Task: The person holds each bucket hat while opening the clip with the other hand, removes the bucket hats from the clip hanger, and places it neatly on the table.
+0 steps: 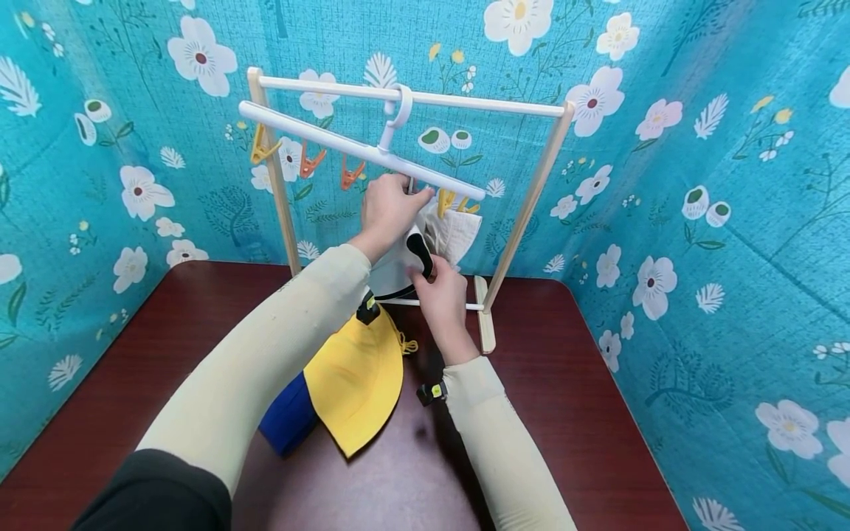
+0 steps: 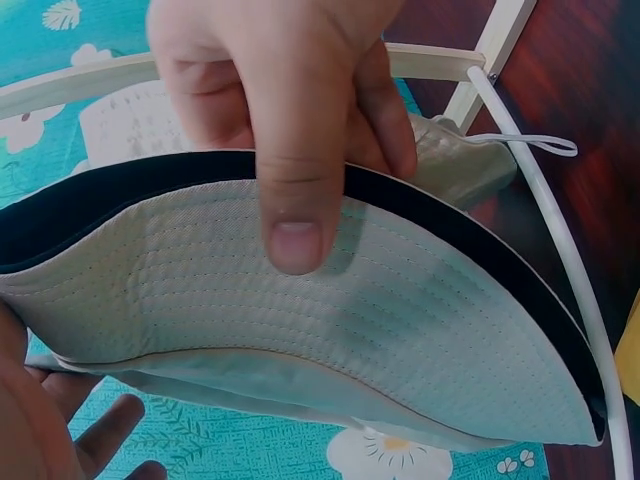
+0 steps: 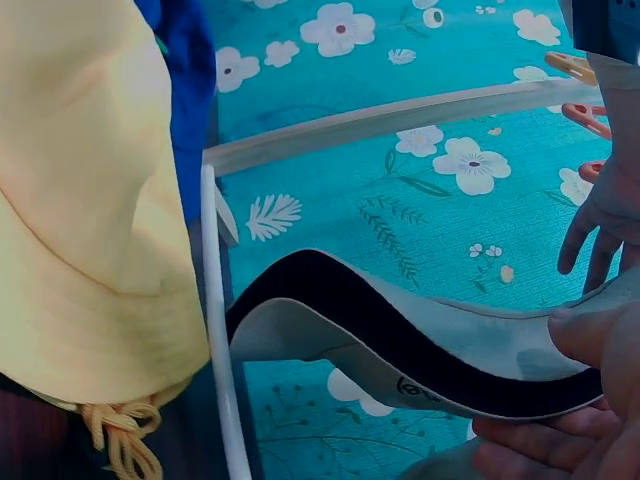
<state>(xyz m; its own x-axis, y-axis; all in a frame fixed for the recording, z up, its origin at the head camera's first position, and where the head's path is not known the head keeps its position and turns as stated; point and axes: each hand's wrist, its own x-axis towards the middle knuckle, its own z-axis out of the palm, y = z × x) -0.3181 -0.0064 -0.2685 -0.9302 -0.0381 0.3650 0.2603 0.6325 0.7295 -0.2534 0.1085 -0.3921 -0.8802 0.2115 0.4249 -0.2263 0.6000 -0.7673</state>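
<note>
A white bucket hat (image 1: 388,276) with a black-lined brim edge hangs at an angle under the white clip hanger (image 1: 305,131). My right hand (image 1: 441,299) pinches its brim, thumb on the stitched side in the left wrist view. Higher up, just below the hanger bar, my left hand (image 1: 387,210) pinches the upper part of the hat; its other fingers (image 2: 112,425) are spread, and the exact grip is partly hidden. Yellow clips (image 1: 446,202) hang to the right of that hand. Behind the bucket hat shows a pale cloth item (image 1: 460,234), which has a cord in the left wrist view.
The hanger hooks over a wooden rack (image 1: 541,188) with white rods. Orange clips (image 1: 352,174) dangle at its left side. A yellow hat (image 1: 355,376) with a cord lies on the dark red table (image 1: 551,413), beside a blue item (image 1: 290,414). Flowered cloth surrounds the table.
</note>
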